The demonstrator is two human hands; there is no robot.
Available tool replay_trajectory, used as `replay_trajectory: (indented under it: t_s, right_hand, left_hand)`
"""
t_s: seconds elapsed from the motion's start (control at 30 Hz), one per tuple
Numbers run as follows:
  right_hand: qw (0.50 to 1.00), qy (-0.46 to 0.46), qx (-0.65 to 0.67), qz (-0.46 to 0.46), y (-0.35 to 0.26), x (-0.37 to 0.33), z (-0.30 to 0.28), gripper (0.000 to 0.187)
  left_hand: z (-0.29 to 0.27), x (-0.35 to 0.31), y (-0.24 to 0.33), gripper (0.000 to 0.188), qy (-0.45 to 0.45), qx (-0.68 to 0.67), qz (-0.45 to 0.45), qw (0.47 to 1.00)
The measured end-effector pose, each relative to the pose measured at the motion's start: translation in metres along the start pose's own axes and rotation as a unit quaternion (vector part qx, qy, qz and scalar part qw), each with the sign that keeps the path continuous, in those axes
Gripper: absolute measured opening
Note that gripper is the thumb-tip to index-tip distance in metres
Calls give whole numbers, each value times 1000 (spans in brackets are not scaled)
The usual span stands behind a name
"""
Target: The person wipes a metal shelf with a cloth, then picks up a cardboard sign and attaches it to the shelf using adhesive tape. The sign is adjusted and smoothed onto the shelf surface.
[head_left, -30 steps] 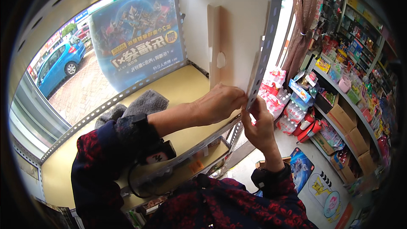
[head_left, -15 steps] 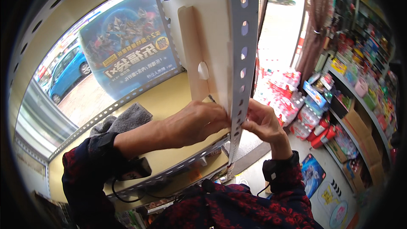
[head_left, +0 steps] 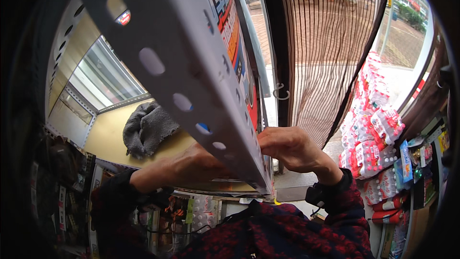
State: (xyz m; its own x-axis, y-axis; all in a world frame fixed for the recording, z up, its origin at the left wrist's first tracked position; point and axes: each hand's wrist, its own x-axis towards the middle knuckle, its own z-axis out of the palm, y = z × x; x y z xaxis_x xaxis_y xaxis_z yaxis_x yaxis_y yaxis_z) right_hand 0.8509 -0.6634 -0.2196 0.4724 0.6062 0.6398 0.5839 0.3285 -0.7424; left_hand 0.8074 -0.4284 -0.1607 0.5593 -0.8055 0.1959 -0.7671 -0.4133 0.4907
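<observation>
A grey perforated metal post (head_left: 201,91) rises at a slant close in front of me. My left hand (head_left: 199,160) reaches behind it from the left, and the post hides its fingers. On the other side, my right hand (head_left: 290,146) is closed, its bent fingers pressed together at the post's right edge. Whatever lies between those fingertips is not visible. A printed poster or panel (head_left: 235,33) stands just beyond the post. Left of the post, a dark grey cloth (head_left: 148,129) lies crumpled on a yellowish shelf board (head_left: 105,124).
A striped mesh curtain (head_left: 321,43) hangs in the doorway beyond my right hand. Shrink-wrapped packs of red-and-white bottles (head_left: 369,158) are stacked at the right. Below the yellowish board, more goods (head_left: 175,211) fill a lower shelf.
My view has shifted, so the post looks nearer and slanted. The pale sheet beside it no longer shows. My left hand has gone behind the post; the right stays at its edge.
</observation>
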Motion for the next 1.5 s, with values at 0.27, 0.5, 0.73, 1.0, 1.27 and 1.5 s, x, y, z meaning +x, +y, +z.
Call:
replay_trajectory:
  t_s: [0.27,0.5,0.73,1.0,1.27,1.5]
  right_hand:
    - [997,-58,52,2,9,12,-10,11]
    - [999,-47,17,-2,6,21,-8,32]
    - [951,202,-216,-94,7,8,30,64]
    - [981,161,92,-59,40,-17,53,84]
    - [992,112,-56,17,45,-45,40,62]
    - [959,181,-202,82,9,-19,57,89]
  left_hand:
    - [10,-24,-3,45,-27,304,77,949]
    - [5,-15,9,31,-93,276,16,956]
    - [-25,5,13,35,-53,-67,55,995]
    - [-4,26,-13,19,-68,-133,119,982]
    - [-5,28,-20,14,-71,-95,163,980]
    - [-20,25,-17,23,-40,-61,211,975]
